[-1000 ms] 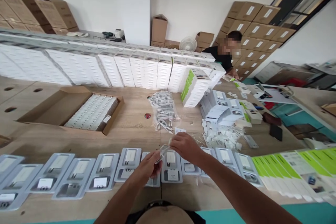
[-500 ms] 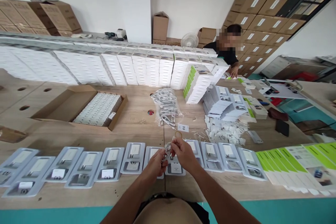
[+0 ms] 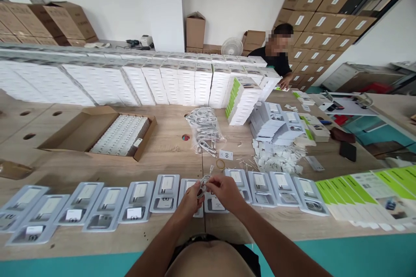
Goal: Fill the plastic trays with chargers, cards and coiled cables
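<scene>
A coiled white charging cable [image 3: 203, 184] is held between my two hands over the row of trays. My left hand [image 3: 191, 201] grips the coil from the left, fingers closed. On its right side, my right hand [image 3: 224, 190] pinches the coil; the cable's plug end sticks up above it. Beneath my hands lie pale plastic trays, one [image 3: 216, 207] partly hidden by my right hand. Another tray [image 3: 165, 193] to the left holds a white adapter and a printed card. Beyond my hands, a tan rubber band [image 3: 220, 164] and a white card [image 3: 225, 155] lie on the table.
A plastic bag of white cables [image 3: 206, 130] lies ahead, with an open carton of white adapters [image 3: 121, 136] to its left. White boxes [image 3: 185, 84] form a long wall behind. Green-and-white box sleeves [image 3: 357, 197] lie at right. A co-worker [image 3: 274, 56] is at the far right.
My right hand has shifted slightly on the coil, and the plug end now stands up clear above my fingers. The view has turned slightly. The co-worker's head has moved.
</scene>
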`<state>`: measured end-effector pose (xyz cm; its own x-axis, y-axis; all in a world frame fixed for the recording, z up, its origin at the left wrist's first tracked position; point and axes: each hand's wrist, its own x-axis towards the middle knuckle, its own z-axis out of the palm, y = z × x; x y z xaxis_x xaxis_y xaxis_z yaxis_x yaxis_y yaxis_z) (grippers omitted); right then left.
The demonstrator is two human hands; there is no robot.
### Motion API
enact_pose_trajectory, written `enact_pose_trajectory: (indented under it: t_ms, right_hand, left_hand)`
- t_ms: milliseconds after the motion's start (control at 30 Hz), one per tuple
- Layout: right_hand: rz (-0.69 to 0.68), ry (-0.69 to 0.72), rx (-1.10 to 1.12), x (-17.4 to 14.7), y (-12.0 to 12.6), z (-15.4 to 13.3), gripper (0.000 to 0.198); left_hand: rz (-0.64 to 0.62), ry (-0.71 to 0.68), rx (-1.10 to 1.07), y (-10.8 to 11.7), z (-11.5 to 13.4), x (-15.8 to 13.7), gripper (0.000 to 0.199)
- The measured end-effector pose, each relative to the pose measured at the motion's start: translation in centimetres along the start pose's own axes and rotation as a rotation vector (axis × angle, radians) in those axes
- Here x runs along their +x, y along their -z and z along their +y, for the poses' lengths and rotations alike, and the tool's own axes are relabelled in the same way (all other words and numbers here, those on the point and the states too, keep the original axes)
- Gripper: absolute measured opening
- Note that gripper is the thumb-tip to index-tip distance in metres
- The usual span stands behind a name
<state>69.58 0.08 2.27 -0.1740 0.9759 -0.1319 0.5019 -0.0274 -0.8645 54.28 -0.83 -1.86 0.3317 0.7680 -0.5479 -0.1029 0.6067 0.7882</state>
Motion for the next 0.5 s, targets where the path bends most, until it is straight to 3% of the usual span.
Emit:
enact_pose_trajectory:
  t_ms: [67,133,200,267,333,400,500]
  right_hand:
    - [0.147,0.138,-0.273,-0.1,0.5,-0.6,0.013]
    - [0.252,0.271,-0.434,-0.1,1.3,-1.1,0.030]
    - [0.269,0.376,-0.516,0.0,2.3,-1.4,0.051]
    - [0.187,0.425,-0.570,0.2,3.2,-1.4,0.052]
    - [0.048,0.399,-0.596,0.4,3.6,-1.1,0.032]
    - [-0.042,0.336,-0.608,0.5,3.4,-0.7,0.020]
    - [-0.056,0.281,-0.649,0.5,2.7,0.0,0.022]
  left_hand:
    - [0.007,-0.047,0.029,0.1,0.4,-0.3,0.045]
    - [0.015,-0.131,0.096,0.2,0.7,-0.7,0.041]
    - [0.048,-0.218,0.205,0.5,1.1,-1.1,0.036]
    - [0.093,-0.293,0.315,0.7,1.3,-1.4,0.030]
    - [0.114,-0.335,0.387,0.9,1.6,-1.6,0.024]
    - [0.110,-0.319,0.397,1.0,1.8,-1.6,0.023]
    - [0.019,-0.213,0.360,1.3,1.9,-1.6,0.029]
